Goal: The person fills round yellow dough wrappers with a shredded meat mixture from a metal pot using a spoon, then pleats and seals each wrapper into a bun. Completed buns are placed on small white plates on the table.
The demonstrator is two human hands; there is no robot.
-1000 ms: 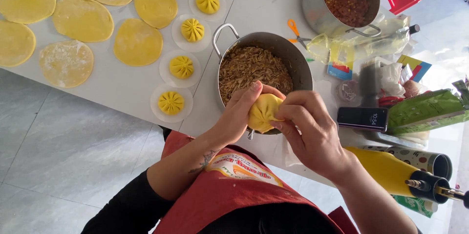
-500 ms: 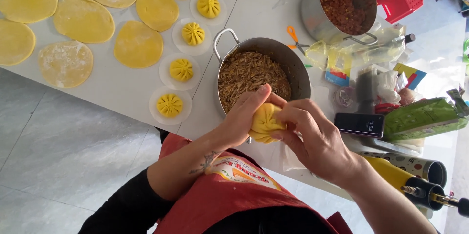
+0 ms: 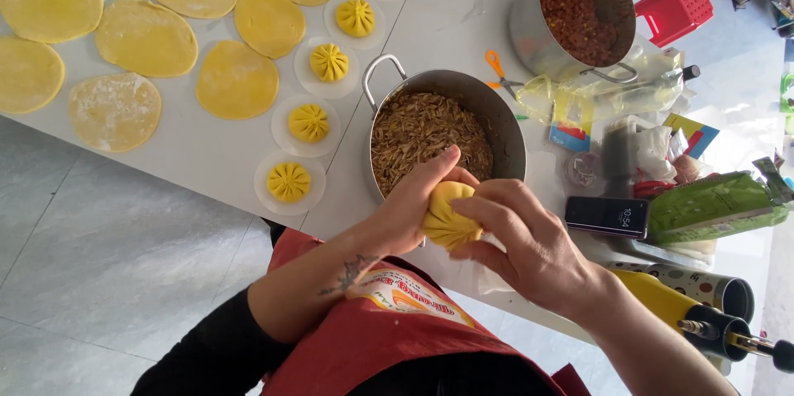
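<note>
I've got both hands on one yellow dumpling (image 3: 447,216), held just off the near rim of the steel pot (image 3: 504,127) w/ shredded brown filling. My left hand (image 3: 405,214) cups it from the left, fingers curled under and thumb up against the top. Right hand (image 3: 529,239) comes in from the right, fingertips pinched on the pleated dough, so both are closed round it, not flat. Dumpling sits between the two palms, above the white table (image 3: 447,15) edge, over my red apron (image 3: 413,330).

Far left on the table: flat yellow dough rounds (image 3: 145,36), some dusted w/ flour. Nearer the pot, a row of finished pleated dumplings on white paper discs (image 3: 289,182). Far right, 2nd pot (image 3: 579,11) w/ reddish filling, orange-handled scissors (image 3: 498,69) between the pots. A dark phone (image 3: 612,216) lies just right of my right hand, green packet (image 3: 719,206) beyond it, yellow bottle (image 3: 662,301) near right.
</note>
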